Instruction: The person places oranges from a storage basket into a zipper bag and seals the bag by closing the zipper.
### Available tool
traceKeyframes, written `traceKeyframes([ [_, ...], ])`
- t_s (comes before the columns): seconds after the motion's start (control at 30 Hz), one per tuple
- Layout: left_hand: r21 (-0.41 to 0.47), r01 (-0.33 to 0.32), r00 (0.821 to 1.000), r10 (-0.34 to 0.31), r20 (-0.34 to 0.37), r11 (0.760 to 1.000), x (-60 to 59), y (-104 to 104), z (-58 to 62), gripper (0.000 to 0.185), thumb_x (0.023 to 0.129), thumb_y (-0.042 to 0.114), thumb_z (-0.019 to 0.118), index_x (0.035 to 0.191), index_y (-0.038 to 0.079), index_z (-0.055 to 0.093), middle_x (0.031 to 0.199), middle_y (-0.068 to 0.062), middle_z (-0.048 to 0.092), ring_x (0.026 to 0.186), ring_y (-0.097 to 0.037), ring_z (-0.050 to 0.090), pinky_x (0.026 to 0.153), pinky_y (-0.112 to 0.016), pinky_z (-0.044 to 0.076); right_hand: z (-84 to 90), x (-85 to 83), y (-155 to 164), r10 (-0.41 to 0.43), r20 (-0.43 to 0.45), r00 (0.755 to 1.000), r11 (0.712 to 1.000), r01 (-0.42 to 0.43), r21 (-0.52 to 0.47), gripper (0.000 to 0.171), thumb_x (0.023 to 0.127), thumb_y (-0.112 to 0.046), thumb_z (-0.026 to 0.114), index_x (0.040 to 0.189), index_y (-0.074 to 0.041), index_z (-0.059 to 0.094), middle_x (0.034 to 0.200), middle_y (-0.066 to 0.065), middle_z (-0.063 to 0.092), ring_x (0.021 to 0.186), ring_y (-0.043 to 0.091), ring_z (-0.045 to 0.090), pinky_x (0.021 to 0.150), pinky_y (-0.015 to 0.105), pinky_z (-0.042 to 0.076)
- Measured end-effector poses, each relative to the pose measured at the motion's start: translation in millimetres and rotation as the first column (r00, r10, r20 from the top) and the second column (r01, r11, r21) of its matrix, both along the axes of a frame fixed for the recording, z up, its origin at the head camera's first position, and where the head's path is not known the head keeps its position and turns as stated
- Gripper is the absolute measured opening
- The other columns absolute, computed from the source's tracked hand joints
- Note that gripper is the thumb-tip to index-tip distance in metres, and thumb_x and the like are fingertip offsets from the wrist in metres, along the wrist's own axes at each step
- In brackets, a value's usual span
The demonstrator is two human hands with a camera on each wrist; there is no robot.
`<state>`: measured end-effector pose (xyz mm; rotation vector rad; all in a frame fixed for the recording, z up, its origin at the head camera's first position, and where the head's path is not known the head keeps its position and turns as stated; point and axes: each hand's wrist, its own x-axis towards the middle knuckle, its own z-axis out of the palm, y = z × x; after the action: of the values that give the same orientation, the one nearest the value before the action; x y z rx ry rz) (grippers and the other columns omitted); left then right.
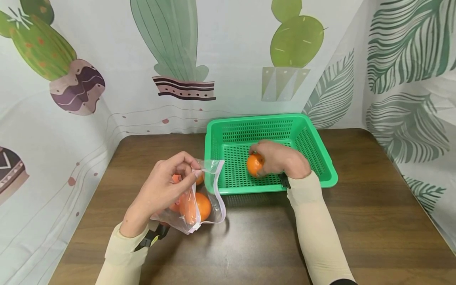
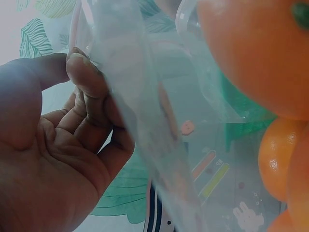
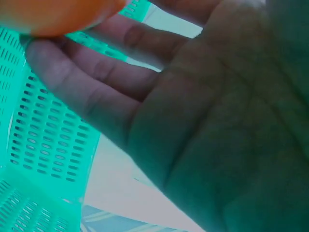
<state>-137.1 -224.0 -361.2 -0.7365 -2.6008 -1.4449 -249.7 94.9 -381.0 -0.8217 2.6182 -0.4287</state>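
My left hand (image 1: 165,186) pinches the top edge of a clear zip bag (image 1: 217,198) between thumb and forefinger. Several oranges (image 1: 203,206) lie inside the bag, partly covered by the hand in the head view. In the left wrist view, oranges (image 2: 282,159) show beside the see-through plastic (image 2: 145,96), which has small printed pictures. My right hand (image 1: 279,158) grips a single orange (image 1: 254,165) within the green basket (image 1: 272,190). From the right wrist, the fingers (image 3: 87,96) reach along the underside of that orange (image 3: 53,17).
The green slotted basket stands at the back of the brown wooden table (image 1: 256,245), close to a hanging cloth (image 1: 235,51) printed with cacti and leaves. The bag sits to the left of the basket, its mouth overlapping the basket's near-left corner in the head view.
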Motion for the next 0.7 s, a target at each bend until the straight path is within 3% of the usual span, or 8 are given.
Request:
traceKeyframes([
  [0.2, 0.002, 0.001, 1.000, -0.001, 0.004, 1.000, 0.2, 0.0, 0.0, 0.018, 0.100, 0.011, 0.074, 0.106, 0.025, 0.064, 0.066, 0.009, 0.058, 0.055, -0.013, 0.057, 0.052, -0.030, 0.042, 1.7, -4.4, 0.8, -0.023, -0.006, 1.000, 0.996, 0.022, -0.082, 0.049, 0.087, -0.001, 0.078, 0.134, -0.007, 0.067, 0.121, 0.010, 0.070, 0.112, 0.032, 0.064, 0.096, 0.047, 0.054],
  [0.5, 0.003, -0.003, 1.000, 0.003, 0.005, 1.000, 0.6, -0.8, -0.7, 0.018, 0.100, 0.011, 0.074, 0.107, 0.025, 0.065, 0.066, 0.009, 0.057, 0.055, -0.014, 0.057, 0.054, -0.030, 0.043, -2.2, -4.2, -1.8, 0.061, -0.012, 0.998, 0.996, -0.061, -0.064, 0.064, 0.086, -0.011, 0.086, 0.146, -0.014, 0.064, 0.144, 0.011, 0.063, 0.133, 0.035, 0.058, 0.111, 0.052, 0.047],
  [0.7, 0.003, -0.001, 1.000, 0.001, 0.001, 1.000, 0.4, -0.5, 0.3, 0.020, 0.100, 0.009, 0.074, 0.107, 0.024, 0.065, 0.066, 0.009, 0.058, 0.055, -0.013, 0.057, 0.054, -0.030, 0.043, -0.8, -1.1, -2.2, 0.086, 0.012, 0.996, 0.996, -0.085, -0.028, 0.072, 0.087, -0.015, 0.088, 0.152, -0.022, 0.059, 0.152, 0.012, 0.057, 0.138, 0.034, 0.054, 0.112, 0.054, 0.047],
])
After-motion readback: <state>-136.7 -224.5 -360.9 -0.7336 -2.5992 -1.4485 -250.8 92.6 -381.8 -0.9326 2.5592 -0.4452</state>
